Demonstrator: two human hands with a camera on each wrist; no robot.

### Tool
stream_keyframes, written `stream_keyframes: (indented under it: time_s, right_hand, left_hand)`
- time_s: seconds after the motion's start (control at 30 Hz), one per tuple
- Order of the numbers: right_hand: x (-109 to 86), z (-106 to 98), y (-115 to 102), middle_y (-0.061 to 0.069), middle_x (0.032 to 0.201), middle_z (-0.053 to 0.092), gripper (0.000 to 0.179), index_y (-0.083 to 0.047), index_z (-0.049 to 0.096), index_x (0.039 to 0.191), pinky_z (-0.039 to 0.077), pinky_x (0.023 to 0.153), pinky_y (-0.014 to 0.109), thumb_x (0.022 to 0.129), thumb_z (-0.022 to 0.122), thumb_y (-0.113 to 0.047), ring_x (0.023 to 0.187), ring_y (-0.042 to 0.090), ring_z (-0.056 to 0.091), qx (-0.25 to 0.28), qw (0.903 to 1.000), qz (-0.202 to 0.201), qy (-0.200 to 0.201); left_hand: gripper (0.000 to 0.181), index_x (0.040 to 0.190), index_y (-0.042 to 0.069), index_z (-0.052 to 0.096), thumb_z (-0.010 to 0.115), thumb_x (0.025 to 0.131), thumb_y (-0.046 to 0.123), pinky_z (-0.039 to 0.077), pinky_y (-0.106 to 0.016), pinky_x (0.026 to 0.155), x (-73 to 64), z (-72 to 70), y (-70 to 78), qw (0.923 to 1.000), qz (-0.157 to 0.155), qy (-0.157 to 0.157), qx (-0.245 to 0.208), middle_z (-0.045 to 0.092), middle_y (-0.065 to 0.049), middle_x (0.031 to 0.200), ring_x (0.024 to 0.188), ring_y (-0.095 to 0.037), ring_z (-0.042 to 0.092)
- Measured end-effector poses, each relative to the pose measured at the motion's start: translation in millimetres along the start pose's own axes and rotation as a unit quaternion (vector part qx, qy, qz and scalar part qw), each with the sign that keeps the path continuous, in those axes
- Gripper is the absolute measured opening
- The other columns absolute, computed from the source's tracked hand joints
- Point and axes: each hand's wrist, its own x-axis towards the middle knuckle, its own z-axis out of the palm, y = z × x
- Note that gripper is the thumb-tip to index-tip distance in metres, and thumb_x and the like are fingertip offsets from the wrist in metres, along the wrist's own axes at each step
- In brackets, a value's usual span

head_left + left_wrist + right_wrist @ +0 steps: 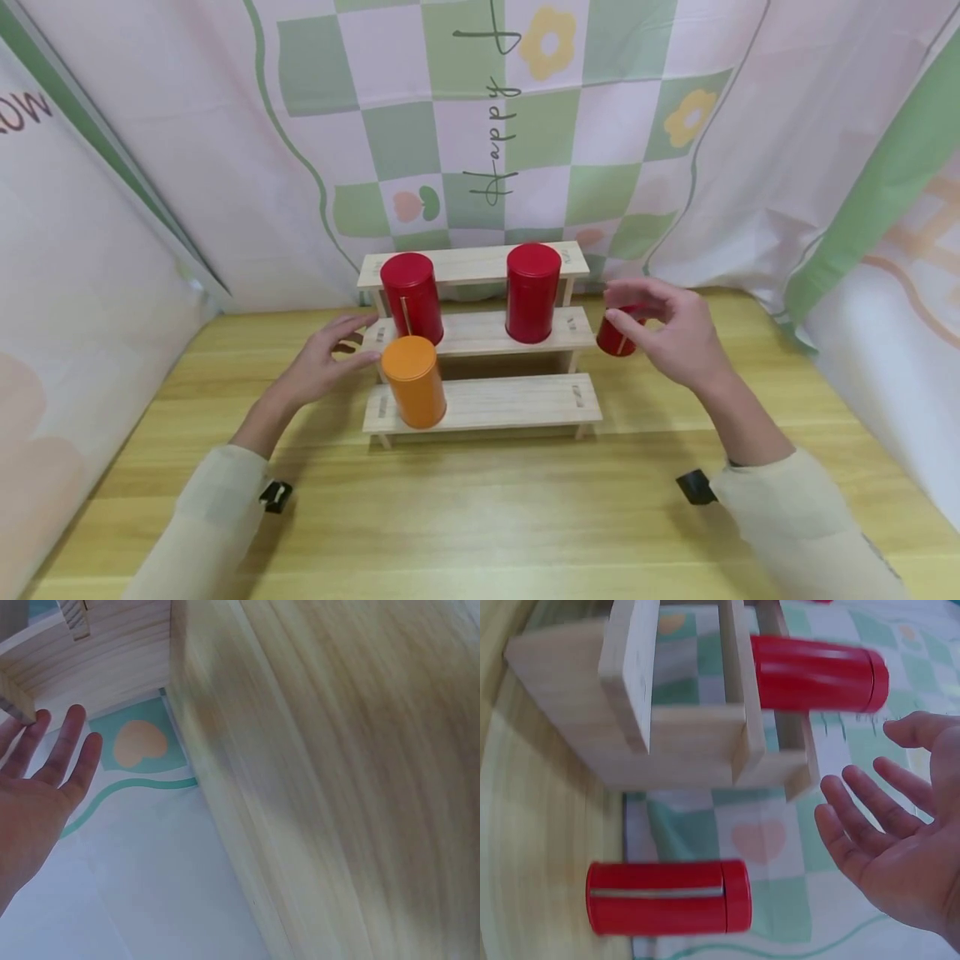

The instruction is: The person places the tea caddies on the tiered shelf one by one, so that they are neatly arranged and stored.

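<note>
A three-step wooden stand (495, 402) carries two red canisters with lids, the left one (417, 302) and the right one (532, 296), both on its middle step. An orange canister (415, 383) stands upright at the left of the lowest step. My left hand (324, 360) is beside the stand's left end, fingers loosely spread and holding nothing; whether a fingertip touches the wood I cannot tell. On the table right of the stand, another red canister (667, 898) stands upright, partly hidden in the head view by my right hand (667, 329). In the right wrist view that hand's fingers are spread, apart from both nearby canisters.
The stand rests on a wood-grain table (480, 517). Behind it hangs a checked curtain (472, 125) with flowers and lettering, and pale fabric encloses both sides. A small black object sits at each sleeve cuff.
</note>
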Motion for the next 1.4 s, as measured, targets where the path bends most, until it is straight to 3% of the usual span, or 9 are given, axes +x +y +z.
stream_keyframes:
  time_s: [0.27,0.53,0.67,0.83,0.93,1.13,1.4]
  right_hand:
    - [6.2,-12.0,19.0,0.021,0.118,0.071,0.032,0.001,0.069,0.127,0.046,0.084,0.008,0.098,0.072,-0.012,0.094,0.000,0.061,-0.034,0.9981,0.043,0.028]
    - [11.1,-19.9,29.4,0.022,0.137,0.063,0.043,-0.002,0.064,0.138,0.043,0.085,0.014,0.101,0.068,-0.022,0.119,0.039,0.058,-0.062,0.9935,0.089,0.034]
    - [15.2,-20.3,35.5,0.022,0.141,0.061,0.047,-0.001,0.062,0.141,0.047,0.094,0.018,0.100,0.070,-0.024,0.125,0.039,0.056,-0.069,0.9923,0.094,0.041]
    - [19.1,-20.3,45.7,0.024,0.143,0.059,0.052,0.000,0.057,0.144,0.049,0.107,0.048,0.100,0.069,-0.026,0.128,0.040,0.055,-0.065,0.9906,0.115,0.035]
    - [21.2,-20.8,50.7,0.026,0.146,0.056,0.055,0.000,0.054,0.147,0.046,0.108,0.057,0.100,0.069,-0.025,0.130,0.043,0.053,-0.062,0.9885,0.136,0.026]
    - [25.3,-18.4,65.2,0.028,0.154,0.046,0.064,-0.001,0.044,0.155,0.040,0.112,0.062,0.101,0.068,-0.027,0.137,0.047,0.045,-0.072,0.9831,0.168,0.002]
    - [27.9,-12.3,76.3,0.029,0.154,0.045,0.066,0.002,0.041,0.155,0.043,0.108,0.062,0.101,0.068,-0.025,0.135,0.049,0.047,-0.072,0.9824,0.172,-0.015]
  left_hand:
    - [0.057,0.151,-0.002,0.049,0.069,0.100,0.012,0.048,-0.061,0.104,-0.7,0.4,0.8,1.0000,-0.006,-0.003,-0.003,0.050,-0.024,0.148,0.118,-0.040,0.058]
    - [0.057,0.151,-0.002,0.049,0.069,0.100,0.011,0.048,-0.061,0.104,-1.3,0.4,0.8,1.0000,-0.007,-0.002,-0.004,0.050,-0.024,0.148,0.118,-0.040,0.058]
    - [0.057,0.151,-0.003,0.049,0.070,0.099,0.010,0.048,-0.062,0.103,-1.3,0.0,-0.1,1.0000,-0.007,-0.001,-0.001,0.050,-0.024,0.147,0.117,-0.041,0.058]
    - [0.058,0.152,-0.002,0.049,0.070,0.100,0.013,0.047,-0.063,0.103,-1.3,-0.5,-0.3,0.9999,-0.010,-0.004,0.002,0.049,-0.023,0.148,0.118,-0.040,0.058]
    - [0.058,0.152,-0.002,0.048,0.070,0.100,0.013,0.047,-0.063,0.103,-1.3,-0.6,0.0,0.9999,-0.010,-0.004,0.002,0.049,-0.024,0.149,0.118,-0.040,0.058]
    - [0.057,0.151,-0.002,0.049,0.070,0.099,0.012,0.048,-0.062,0.103,-1.5,-0.3,0.4,1.0000,-0.008,-0.003,0.000,0.050,-0.024,0.148,0.117,-0.040,0.058]
    - [0.057,0.151,-0.002,0.049,0.069,0.100,0.012,0.048,-0.061,0.103,-1.0,0.0,0.5,1.0000,-0.004,-0.002,0.000,0.049,-0.024,0.149,0.117,-0.040,0.058]
